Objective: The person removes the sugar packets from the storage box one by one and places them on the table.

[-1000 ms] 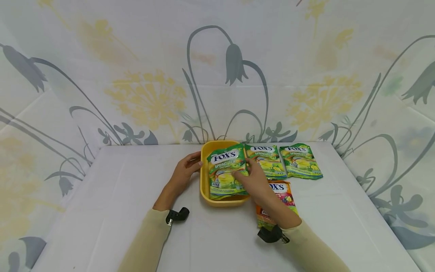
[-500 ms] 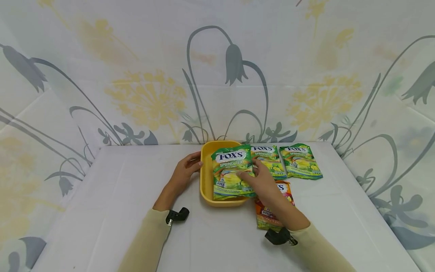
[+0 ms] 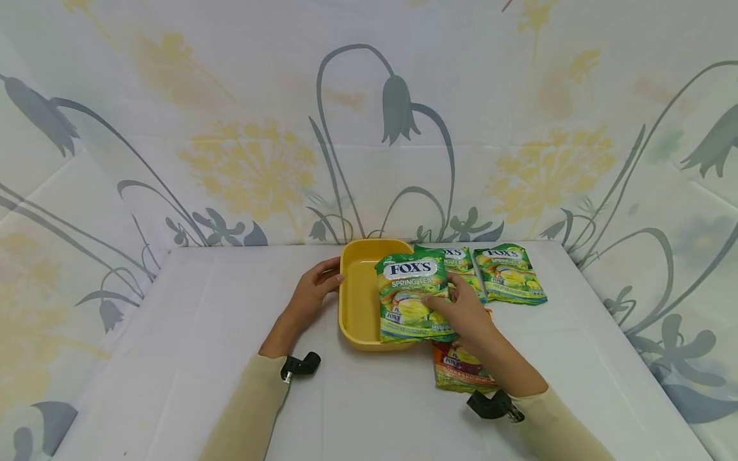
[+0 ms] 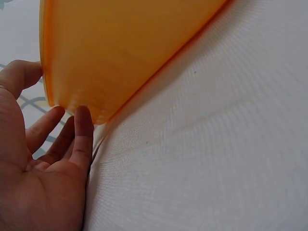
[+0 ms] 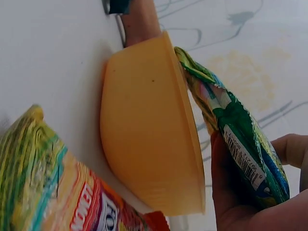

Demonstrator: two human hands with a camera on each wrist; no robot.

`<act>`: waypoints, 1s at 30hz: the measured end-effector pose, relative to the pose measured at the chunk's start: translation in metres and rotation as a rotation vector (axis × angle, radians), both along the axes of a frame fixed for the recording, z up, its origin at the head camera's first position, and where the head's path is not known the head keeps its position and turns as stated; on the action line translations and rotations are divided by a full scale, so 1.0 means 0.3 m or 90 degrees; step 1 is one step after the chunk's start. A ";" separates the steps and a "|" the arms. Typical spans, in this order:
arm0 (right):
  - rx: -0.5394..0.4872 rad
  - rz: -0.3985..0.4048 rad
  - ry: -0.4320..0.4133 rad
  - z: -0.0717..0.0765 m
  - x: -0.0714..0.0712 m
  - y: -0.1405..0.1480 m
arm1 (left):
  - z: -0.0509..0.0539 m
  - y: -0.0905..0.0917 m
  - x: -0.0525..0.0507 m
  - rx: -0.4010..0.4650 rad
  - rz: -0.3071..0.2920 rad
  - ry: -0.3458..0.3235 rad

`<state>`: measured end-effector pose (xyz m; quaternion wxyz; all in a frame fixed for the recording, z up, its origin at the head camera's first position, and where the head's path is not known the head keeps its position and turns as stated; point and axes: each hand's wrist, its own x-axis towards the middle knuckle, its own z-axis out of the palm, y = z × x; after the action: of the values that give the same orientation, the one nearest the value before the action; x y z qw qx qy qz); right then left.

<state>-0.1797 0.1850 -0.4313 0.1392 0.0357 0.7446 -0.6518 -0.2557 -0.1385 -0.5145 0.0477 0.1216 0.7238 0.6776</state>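
Note:
A yellow plastic tub (image 3: pixel 360 301) stands on the white cloth near the middle. Against its left side rests my left hand (image 3: pixel 311 288); in the left wrist view the thumb touches the rim and loosely bent fingers touch the outer wall. My right hand (image 3: pixel 464 307) pinches a green Fox's Spring Tea candy bag (image 3: pixel 409 294) by its right edge, thumb on the front. This bag hangs over the tub's right part, face up in the head view. Its back with a barcode (image 5: pixel 243 156) shows in the right wrist view, above the rim.
Another green candy bag (image 3: pixel 475 282) lies right of the tub, partly covered by the held one. Farther right is a similar green bag (image 3: pixel 510 275). A red and orange candy bag (image 3: pixel 461 371) lies under my right forearm. Patterned cloth (image 3: pixel 248 166) rises behind.
My right hand has moved the green candy bag rightward, from over the tub's middle to its right side, uncovering more of the tub's inside. The left hand and tub have stayed put.

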 end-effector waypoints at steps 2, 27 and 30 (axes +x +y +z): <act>-0.014 0.005 0.000 0.000 0.002 0.015 | 0.001 0.000 0.002 0.001 -0.001 -0.001; 0.047 -0.007 -0.022 -0.015 0.039 0.216 | 0.001 -0.001 0.005 -0.004 -0.002 0.002; 0.042 -0.001 -0.015 -0.018 0.044 0.243 | 0.000 0.001 0.004 -0.005 0.001 0.000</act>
<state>-0.1664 0.2579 -0.4367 0.1462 0.0490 0.7639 -0.6266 -0.2547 -0.1383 -0.5146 0.0474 0.1211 0.7265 0.6747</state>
